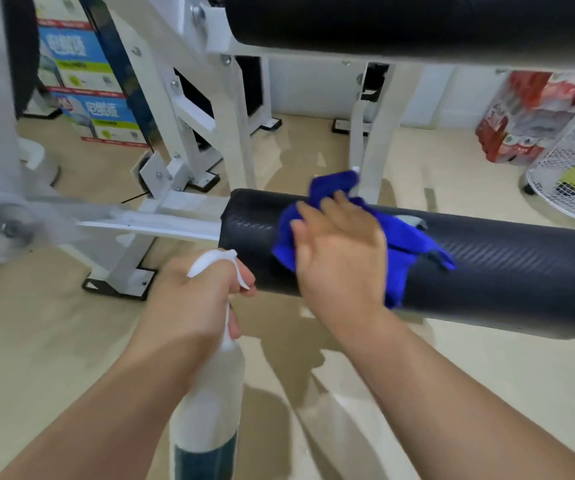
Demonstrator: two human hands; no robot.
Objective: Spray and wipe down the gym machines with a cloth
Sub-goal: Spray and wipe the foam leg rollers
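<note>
The step in hand looks like wiping the lower pad; the cloth lies draped over the pad's top and near side, towards its left end, with the right hand flat upon it.

To do it well, I judge: keep the palm pressed evenly so the cloth does not bunch; run it along the length of the pad, then round the curve to the far and under sides, which a flat hand from above will miss; the long stretch to the right appears not yet covered; the cloth is already rucked at its upper edge, so smoothing it would give more contact; should the pad turn on its axle, steadying it would help, though both hands are busy.

Pose: the right forearm comes up from the lower right, wrist fairly straight, fingers extended and slightly spread, pressing rather than grasping, tips pointing up and left; the left hand is curled round the neck of the bottle, a finger hooked at the trigger, nozzle aimed towards the pad's left end; the bottle hangs upright below the fist, above the floor, just beside the pad but not touching it.
</note>
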